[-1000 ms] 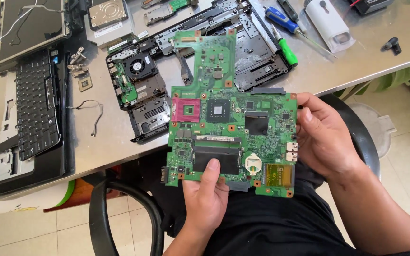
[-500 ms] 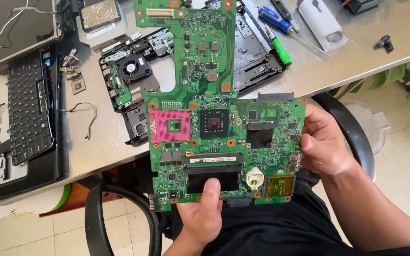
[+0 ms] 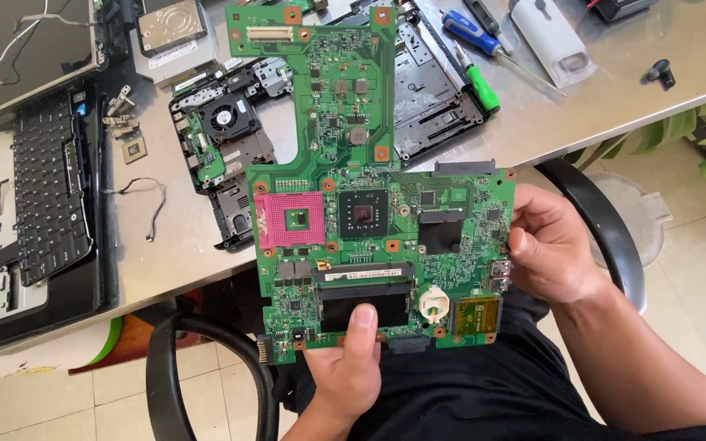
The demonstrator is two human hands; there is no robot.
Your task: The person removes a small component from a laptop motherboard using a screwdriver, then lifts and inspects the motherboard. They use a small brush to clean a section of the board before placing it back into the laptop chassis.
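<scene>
Green motherboard [image 3: 369, 188] nearer, both hands.

The motherboard [image 3: 377, 204] is matt green laminate with a pink plastic processor socket [image 3: 289, 220] and a glossy dark chip [image 3: 363, 214]; the table [image 3: 614, 90] is brushed, faintly shiny metal; the keyboard [image 3: 46, 188] is matt black plastic; the screwdriver handles [image 3: 471, 57] look smooth, glossy plastic; the hard drive [image 3: 172, 26] has a dull metal cover

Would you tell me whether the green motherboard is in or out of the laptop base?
Out: both hands hold the motherboard above the stripped laptop base.
</scene>
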